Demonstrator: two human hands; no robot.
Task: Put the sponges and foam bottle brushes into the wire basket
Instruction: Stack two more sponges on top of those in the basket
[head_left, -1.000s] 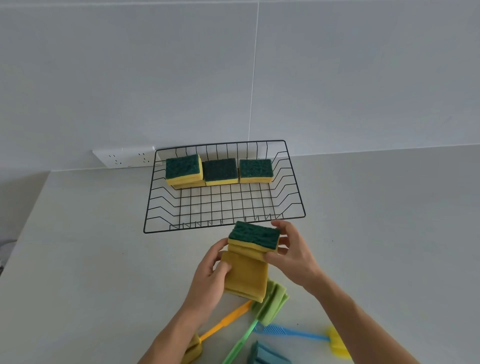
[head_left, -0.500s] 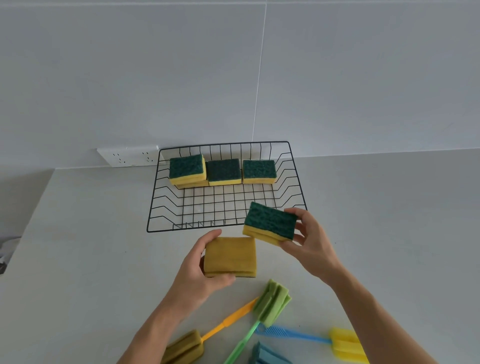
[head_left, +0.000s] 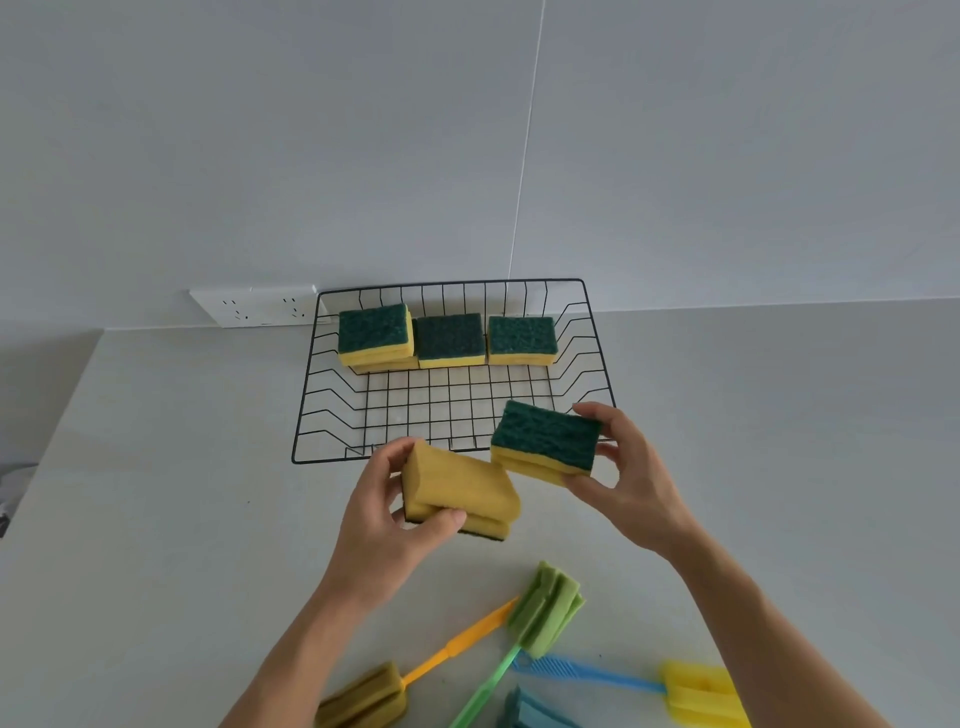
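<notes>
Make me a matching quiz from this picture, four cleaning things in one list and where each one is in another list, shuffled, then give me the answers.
Things:
1. sponge with green side up
2. sponge with yellow side up
3. middle sponge
4. green foam brush

Places:
A. lying on the counter, nearest the person
B. held in the left hand
C. at the back of the wire basket
D. held in the right hand

Pairs: 1-D, 2-B, 3-C, 4-A
</notes>
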